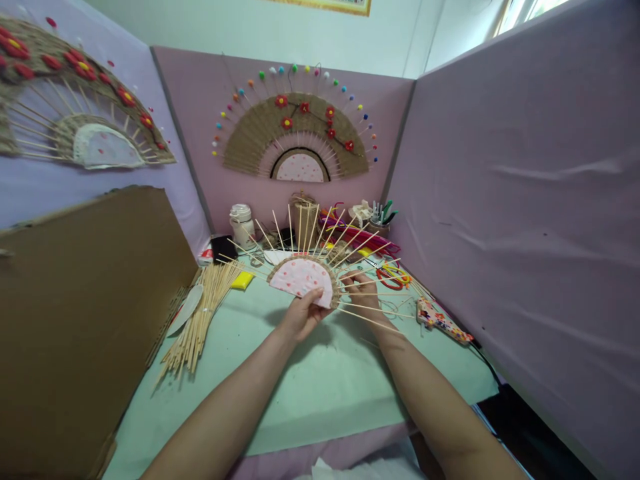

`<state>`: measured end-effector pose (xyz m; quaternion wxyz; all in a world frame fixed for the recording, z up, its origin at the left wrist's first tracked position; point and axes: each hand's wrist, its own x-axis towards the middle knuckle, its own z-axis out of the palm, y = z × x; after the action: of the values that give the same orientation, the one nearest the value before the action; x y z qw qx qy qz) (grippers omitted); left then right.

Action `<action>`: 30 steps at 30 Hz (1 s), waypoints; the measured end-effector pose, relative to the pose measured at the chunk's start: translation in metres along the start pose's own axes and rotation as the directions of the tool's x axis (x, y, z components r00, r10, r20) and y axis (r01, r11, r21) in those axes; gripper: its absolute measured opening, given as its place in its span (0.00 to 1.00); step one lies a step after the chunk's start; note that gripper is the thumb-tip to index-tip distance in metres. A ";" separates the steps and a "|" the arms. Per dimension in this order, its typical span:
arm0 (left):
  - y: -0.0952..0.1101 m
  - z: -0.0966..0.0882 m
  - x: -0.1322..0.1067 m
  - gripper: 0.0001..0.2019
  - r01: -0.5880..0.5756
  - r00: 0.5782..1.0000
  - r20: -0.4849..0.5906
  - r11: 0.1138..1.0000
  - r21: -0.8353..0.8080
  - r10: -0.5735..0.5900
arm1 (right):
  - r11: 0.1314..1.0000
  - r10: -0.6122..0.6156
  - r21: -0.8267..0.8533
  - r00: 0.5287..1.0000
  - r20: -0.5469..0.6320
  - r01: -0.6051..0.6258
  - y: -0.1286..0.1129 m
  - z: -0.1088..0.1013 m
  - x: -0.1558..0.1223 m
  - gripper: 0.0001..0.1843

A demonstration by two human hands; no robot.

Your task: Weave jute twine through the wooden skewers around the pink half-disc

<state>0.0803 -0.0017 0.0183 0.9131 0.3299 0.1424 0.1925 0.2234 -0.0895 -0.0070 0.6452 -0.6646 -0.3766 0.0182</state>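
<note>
Above the middle of the table I see a half-round fan base (299, 276), covered in pink dotted cloth and edged with brown twine. Thin wooden sticks (314, 230) fan out from its curved rim. My left hand (303, 317) grips the base at its lower right, thumb on the cloth and fingers behind it. At the right rim, among the sticks, is my right hand (361, 291), its fingers bent and pinched together behind the sticks. What lies between those fingertips is too small to make out.
A bundle of sticks (203, 320) and a cardboard panel (90, 320) are on the left. To the right lie scissors (393, 277) and a flower-patterned glue gun (443, 321). Behind stand a white jar (242, 227) and a twine spool (304, 223). A finished fan (300, 133) hangs on the back wall.
</note>
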 end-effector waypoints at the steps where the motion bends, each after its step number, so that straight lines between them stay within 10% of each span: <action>1: 0.000 0.000 0.000 0.07 0.008 1.000 -0.003 1.000 0.001 -0.008 | 1.000 -0.008 -0.006 1.000 -0.008 0.008 0.000 0.000 0.000 0.09; 16: 0.001 -0.004 0.000 0.11 0.096 0.992 0.079 0.993 0.070 -0.101 | 0.993 -0.092 -0.080 0.995 -0.022 0.090 0.001 0.001 0.001 0.09; 30: 0.047 -0.013 0.001 0.10 0.095 0.995 -0.021 0.983 0.159 -0.093 | 0.980 -0.170 -0.113 0.985 -0.040 0.164 -0.018 -0.018 0.009 0.07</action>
<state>0.0642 0.0390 0.0394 0.8908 0.3939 0.1790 0.1393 0.2302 -0.1021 0.0155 0.6164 -0.6650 -0.4153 -0.0731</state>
